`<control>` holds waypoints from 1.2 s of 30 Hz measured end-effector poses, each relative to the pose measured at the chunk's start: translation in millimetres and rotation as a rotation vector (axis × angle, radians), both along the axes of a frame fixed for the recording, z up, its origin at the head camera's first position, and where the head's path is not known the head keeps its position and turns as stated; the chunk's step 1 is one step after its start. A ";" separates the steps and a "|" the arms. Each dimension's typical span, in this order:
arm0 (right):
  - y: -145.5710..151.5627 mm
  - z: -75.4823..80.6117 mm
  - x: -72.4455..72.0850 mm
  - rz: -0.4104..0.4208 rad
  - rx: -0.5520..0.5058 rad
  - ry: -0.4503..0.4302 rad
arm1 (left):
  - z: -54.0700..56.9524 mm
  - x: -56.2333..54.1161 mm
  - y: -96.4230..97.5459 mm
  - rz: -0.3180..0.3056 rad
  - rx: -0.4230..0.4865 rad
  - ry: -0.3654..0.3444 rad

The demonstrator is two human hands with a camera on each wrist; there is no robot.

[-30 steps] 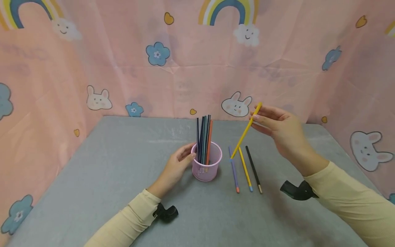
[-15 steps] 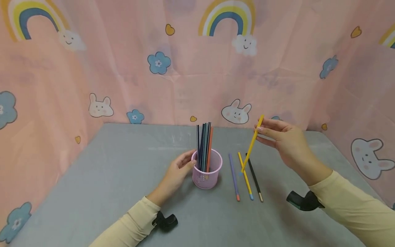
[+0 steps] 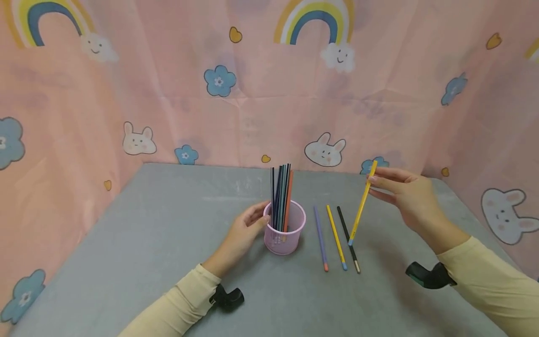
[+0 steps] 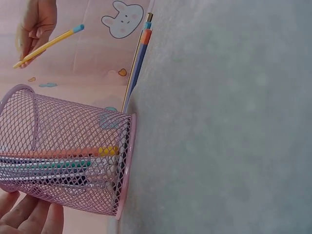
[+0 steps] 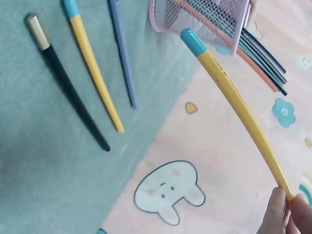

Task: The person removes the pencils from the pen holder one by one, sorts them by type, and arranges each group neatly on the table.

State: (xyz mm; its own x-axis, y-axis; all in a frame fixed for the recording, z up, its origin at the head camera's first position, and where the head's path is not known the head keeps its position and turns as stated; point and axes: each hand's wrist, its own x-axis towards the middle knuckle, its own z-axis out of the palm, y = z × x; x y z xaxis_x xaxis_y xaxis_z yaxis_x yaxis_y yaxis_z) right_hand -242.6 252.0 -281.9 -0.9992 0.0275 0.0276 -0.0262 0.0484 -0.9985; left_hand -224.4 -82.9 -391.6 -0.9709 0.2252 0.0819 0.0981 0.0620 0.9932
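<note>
A pink mesh pencil cup (image 3: 283, 244) stands upright on the grey table, with several dark pencils (image 3: 281, 196) and an orange one (image 3: 289, 199) leaning inside. My left hand (image 3: 242, 229) holds the cup at its left side, thumb at the rim. Raised on the right, my right hand (image 3: 414, 199) pinches a yellow pencil (image 5: 239, 107) near its upper end; its blue-tipped end points down and overlaps the black pencil (image 3: 344, 227) in the head view. Beside the cup lie a purple pencil (image 3: 320, 236), another yellow pencil (image 3: 337, 238) and that black one, roughly parallel.
A pink curtain (image 3: 177, 107) with rainbows, clouds and rabbits encloses the back and sides of the grey table (image 3: 168, 215). Black wrist cameras (image 3: 431, 276) sit at both cuffs of the cream sleeves.
My right hand has moved to the right with the yellow pencil, whose lower end has passed from over the purple pencil to over the black one. My left hand stays on the cup.
</note>
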 end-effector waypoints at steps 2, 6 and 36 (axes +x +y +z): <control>4.3 -0.1 -0.1 -0.011 0.018 -0.011 | 0.2 -0.6 0.5 0.001 0.001 0.002; 10.6 2.6 -3.4 -0.008 0.038 -0.027 | 0.2 -2.3 1.6 0.006 -0.001 0.014; 23.1 -27.2 -24.1 0.003 0.495 -0.209 | 4.7 -1.2 1.6 -0.004 0.017 -0.012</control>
State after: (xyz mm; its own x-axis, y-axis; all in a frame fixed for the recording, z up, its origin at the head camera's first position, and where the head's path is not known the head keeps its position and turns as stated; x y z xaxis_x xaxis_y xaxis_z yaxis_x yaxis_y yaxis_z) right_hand -266.7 275.1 -309.1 -0.9849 0.0584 -0.1628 0.1695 0.5147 -0.8405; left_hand -225.6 -81.4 -386.9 -0.9710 0.2274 0.0736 0.0860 0.0452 0.9953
